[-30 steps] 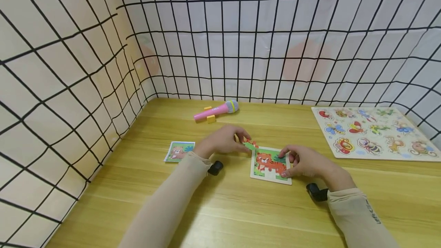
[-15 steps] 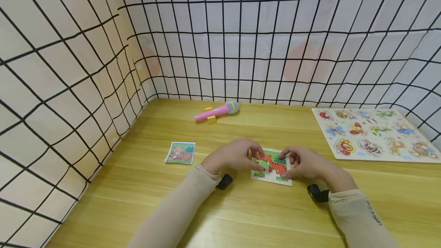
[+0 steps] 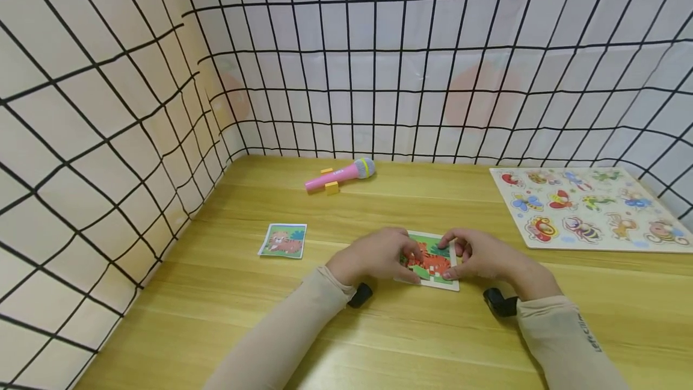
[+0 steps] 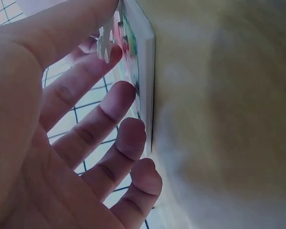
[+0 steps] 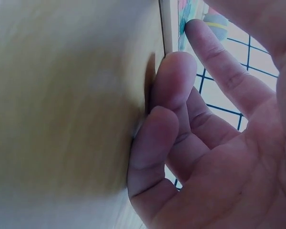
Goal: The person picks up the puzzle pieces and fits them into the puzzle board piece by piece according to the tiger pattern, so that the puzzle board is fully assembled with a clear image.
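Observation:
A small square tiger jigsaw puzzle (image 3: 444, 285) in a pale frame lies on the wooden table. Between thumb and forefinger, my left hand (image 3: 379, 254) pinches a green puzzle piece (image 3: 420, 271) over the puzzle's lower left part. That piece (image 4: 104, 44) stands partly edge-on in the left wrist view, close to the puzzle face. At the right border my right hand (image 3: 484, 254) holds the frame, thumb and forefinger on the puzzle and other fingers curled against the side. The frame's edge (image 5: 169, 26) shows beside these fingertips in the right wrist view.
A tiger picture card (image 3: 284, 242) lies to the left. Farther back are a pink toy microphone (image 3: 340, 176) and yellow blocks (image 3: 331, 188). A large board of insect pictures (image 3: 587, 209) lies at the right. Black wire mesh (image 3: 373, 89) borders the table.
My left hand has brought the piece from the puzzle's upper left corner down and right over its lower part, and lowered it. The right hand has kept its place.

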Available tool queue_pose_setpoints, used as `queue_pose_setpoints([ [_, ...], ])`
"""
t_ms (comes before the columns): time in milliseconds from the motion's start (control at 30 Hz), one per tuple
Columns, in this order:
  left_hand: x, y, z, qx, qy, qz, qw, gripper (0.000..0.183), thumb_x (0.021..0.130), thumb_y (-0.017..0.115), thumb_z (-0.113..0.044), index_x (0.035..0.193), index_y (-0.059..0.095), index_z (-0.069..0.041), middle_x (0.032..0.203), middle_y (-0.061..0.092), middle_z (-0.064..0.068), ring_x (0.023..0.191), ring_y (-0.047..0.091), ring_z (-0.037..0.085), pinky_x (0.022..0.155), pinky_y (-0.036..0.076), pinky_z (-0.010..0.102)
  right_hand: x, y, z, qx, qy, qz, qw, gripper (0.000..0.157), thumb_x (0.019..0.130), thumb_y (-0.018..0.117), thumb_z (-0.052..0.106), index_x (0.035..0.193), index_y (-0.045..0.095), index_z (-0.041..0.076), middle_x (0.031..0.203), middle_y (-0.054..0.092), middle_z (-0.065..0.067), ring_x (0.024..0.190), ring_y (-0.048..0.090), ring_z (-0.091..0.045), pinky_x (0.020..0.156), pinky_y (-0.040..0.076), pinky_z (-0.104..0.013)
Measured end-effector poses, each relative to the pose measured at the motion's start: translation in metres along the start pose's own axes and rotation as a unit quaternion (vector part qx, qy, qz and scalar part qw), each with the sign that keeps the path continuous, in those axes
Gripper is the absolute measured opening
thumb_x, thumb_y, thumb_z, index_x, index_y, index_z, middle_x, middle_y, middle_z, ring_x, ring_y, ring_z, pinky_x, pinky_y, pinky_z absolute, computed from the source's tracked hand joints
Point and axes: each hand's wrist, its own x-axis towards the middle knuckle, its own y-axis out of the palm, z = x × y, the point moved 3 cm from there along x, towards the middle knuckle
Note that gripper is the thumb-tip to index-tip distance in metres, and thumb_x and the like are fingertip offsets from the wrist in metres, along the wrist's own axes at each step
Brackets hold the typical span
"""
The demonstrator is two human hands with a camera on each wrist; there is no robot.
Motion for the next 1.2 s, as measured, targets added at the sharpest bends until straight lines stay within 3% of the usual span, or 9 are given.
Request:
queue_pose_setpoints([
  [300,-0.002,-0.004,-0.003,-0.044,0.000,-0.005,0.9990,0.031,0.085,0.084,-0.035,0.108,0.077,-0.016,0.093,0.061,-0.008,0.084,0.056,0.008,0.071,0.045,0.018,-0.001,-0.001,0.000,0.002,0.001,-0.003,1.000,0.052,0.075,0.091,0.023,0.115,0.060,0.009,0.090,0.048,-0.007,0.073,0.046,-0.020,0.061,0.039,-0.029],
  [800,-0.002,0.001,-0.007,-0.015,-0.010,-0.003,0.9998,0.035,0.085,0.083,-0.039,0.111,0.076,-0.016,0.095,0.059,-0.007,0.082,0.052,0.006,0.069,0.043,0.017,0.000,-0.001,-0.001,-0.007,-0.006,0.001,1.000,0.052,0.076,0.091,0.025,0.115,0.061,0.008,0.089,0.048,-0.007,0.072,0.046,-0.019,0.061,0.038,-0.029],
  [1200,0.002,0.006,-0.014,0.033,0.021,-0.011,0.9992,0.023,0.091,0.078,-0.031,0.108,0.078,-0.016,0.093,0.058,-0.008,0.078,0.050,0.002,0.065,0.041,0.014,-0.003,-0.002,0.002,-0.014,-0.030,0.013,0.999,0.050,0.079,0.088,0.026,0.116,0.060,0.006,0.087,0.049,-0.008,0.070,0.046,-0.018,0.059,0.038,-0.027],
])
